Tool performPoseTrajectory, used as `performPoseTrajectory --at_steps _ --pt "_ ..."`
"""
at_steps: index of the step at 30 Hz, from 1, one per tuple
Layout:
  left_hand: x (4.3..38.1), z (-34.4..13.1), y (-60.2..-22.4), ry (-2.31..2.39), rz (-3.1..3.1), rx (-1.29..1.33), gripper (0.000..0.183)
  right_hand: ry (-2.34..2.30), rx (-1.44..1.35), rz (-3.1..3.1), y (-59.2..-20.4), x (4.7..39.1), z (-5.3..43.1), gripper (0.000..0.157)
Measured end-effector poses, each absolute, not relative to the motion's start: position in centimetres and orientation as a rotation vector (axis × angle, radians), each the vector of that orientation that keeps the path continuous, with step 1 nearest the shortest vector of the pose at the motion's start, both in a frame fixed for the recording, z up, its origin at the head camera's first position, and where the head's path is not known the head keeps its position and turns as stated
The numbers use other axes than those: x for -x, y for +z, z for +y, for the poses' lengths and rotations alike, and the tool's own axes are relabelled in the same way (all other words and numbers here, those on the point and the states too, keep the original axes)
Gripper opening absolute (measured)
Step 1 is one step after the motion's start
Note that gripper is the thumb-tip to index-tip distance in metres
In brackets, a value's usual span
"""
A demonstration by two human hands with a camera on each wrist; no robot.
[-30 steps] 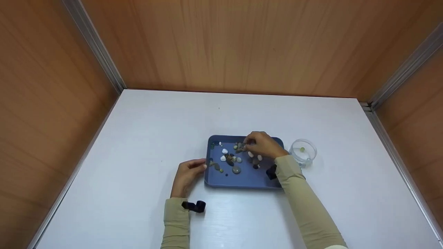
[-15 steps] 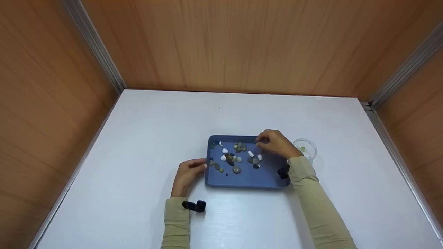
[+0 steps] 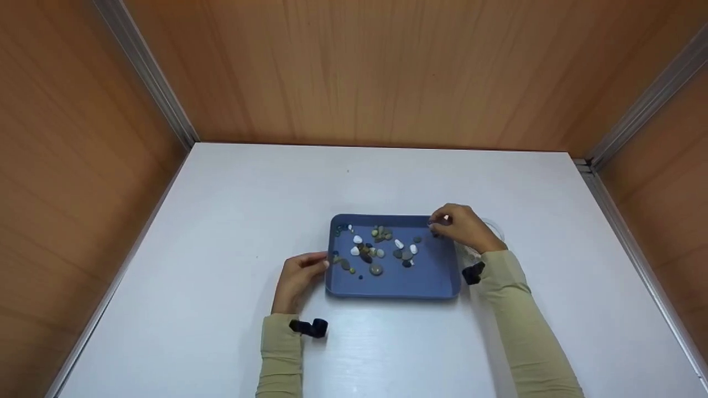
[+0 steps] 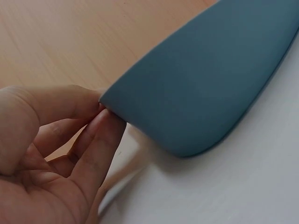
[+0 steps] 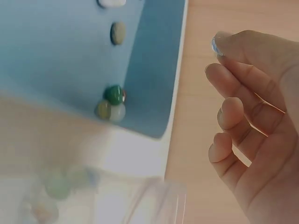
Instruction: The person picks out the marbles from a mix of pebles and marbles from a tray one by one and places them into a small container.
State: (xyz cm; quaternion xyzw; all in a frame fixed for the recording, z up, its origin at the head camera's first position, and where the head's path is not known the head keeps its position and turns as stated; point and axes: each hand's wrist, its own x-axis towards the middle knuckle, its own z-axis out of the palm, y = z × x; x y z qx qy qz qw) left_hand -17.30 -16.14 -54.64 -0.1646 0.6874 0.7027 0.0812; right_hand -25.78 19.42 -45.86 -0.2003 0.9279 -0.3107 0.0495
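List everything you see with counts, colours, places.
Table: one, white, under tray.
Tray: one, blue, on table.
Stones: many, white, grey, brown, green, in tray.
Marbles: at least three, mixed colours, tray corner.
Container: one, clear, right of tray.
Container contents: uncountable, greenish, blurred.
Bead: one, bluish, right hand.
Panels: three, brown, around table.
Metal strips: several, grey, corners.
Wrist cameras: two, black, sleeves.
Sleeves: two, tan, forearms.
Left hand: one, gripping tray.
Right hand: one, pinching bead.

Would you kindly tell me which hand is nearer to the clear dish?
Right. The right hand partly hides the clear dish in the head view; the left hand is across the tray, pinching its left edge.
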Motion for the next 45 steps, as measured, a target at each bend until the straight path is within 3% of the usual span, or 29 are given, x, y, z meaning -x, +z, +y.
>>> performPoseTrajectory --at_steps 23,45 --pt "17.4 -16.2 -54.9 2.09 2.062 0.492 0.028 -0.921 0.482 2.897 -45.5 24.6 25.7 0.016" --pt "17.2 -16.1 -54.8 2.101 2.1 0.455 0.029 -0.943 0.388 2.92 -46.1 24.0 27.6 0.02"
